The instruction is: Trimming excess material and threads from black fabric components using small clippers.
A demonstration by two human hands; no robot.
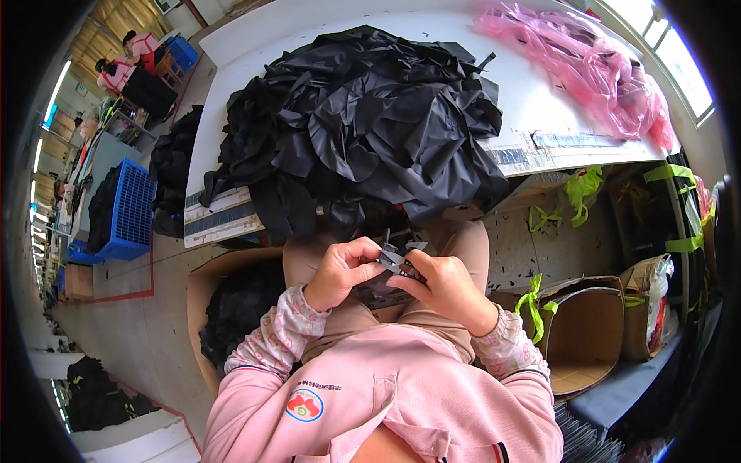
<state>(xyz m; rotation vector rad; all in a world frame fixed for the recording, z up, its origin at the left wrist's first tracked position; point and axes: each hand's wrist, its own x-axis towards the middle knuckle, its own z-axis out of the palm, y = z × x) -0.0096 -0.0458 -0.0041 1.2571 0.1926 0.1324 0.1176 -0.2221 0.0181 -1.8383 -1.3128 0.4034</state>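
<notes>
Above my lap, my left hand and my right hand come close together, both with fingers closed. Between their fingertips is a small grey-black piece, with short ends sticking up; its exact kind is too small to make out. Thumb and forefinger of each hand pinch it from either side. Just beyond my knees, a big heap of thin black fabric pieces covers much of the white table, and some hang over its near edge.
A pink plastic bag lies at the table's far right. Open cardboard boxes stand by my right side and my left leg, the left carton holding black fabric. Farther left are a blue crate and two people.
</notes>
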